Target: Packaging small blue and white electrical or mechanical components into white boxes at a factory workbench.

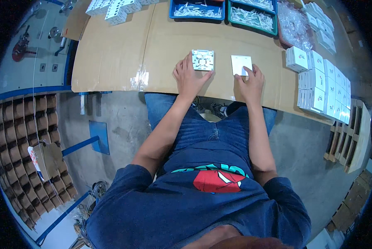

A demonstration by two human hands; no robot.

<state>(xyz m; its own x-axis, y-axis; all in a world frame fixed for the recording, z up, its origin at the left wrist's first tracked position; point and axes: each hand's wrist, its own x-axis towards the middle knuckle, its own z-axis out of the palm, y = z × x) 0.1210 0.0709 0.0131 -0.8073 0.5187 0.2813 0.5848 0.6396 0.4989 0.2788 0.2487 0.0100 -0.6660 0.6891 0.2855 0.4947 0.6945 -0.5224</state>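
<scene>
My left hand [190, 78] rests flat on the cardboard-covered table [111, 54], its fingertips touching the near edge of a square white switch base [203, 59] that lies with its inner frame facing up. My right hand [250, 81] lies beside it, fingers spread on the lower corner of a plain white square cover plate [240, 64]. Both parts lie flat on the table, a short gap between them. Neither hand grips anything.
Blue and green trays [196, 10] of small white parts stand at the table's far edge. A bag of clear pieces [294, 25] sits at the far right. Stacked small white boxes [323, 83] fill the right side, with more boxes [115, 8] at the far left. A divided carton [24, 137] lies on the floor left.
</scene>
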